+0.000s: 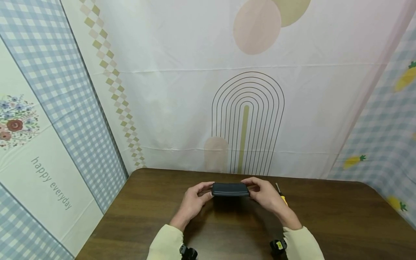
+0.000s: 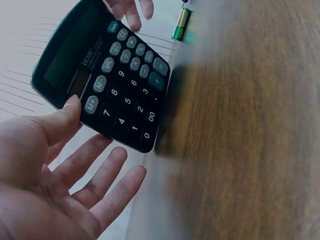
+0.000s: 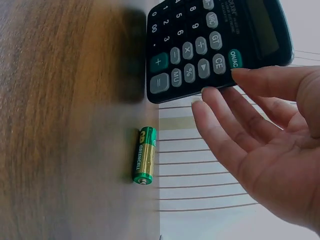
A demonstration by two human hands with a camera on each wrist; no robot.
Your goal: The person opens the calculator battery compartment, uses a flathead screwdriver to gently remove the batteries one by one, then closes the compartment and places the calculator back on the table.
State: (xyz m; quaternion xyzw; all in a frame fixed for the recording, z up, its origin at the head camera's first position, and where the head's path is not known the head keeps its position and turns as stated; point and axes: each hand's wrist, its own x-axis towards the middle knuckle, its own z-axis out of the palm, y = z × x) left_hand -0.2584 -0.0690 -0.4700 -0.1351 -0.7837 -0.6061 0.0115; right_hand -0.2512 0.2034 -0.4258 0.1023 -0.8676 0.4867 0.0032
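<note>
A black calculator [image 1: 230,189] is held tilted up, its lower edge at or near the tabletop; I cannot tell whether it touches. Its keys and a screen without visible digits show in both wrist views. My left hand [image 1: 192,202] pinches one side, its thumb [image 2: 72,107] on the front beside the screen and the other fingers behind or spread below. On the opposite side my right hand [image 1: 264,195] grips the edge near the ON/AC key, thumb in front, fingers behind. A green and gold battery [image 3: 144,156] lies on the table near the right hand.
Beyond the right hand lies a screwdriver [image 1: 284,199] with a yellow handle, partly hidden by the wrist. The brown wooden table [image 1: 156,202] ends at a patterned white cloth [image 1: 175,108] behind. Checked cloths hang at both sides.
</note>
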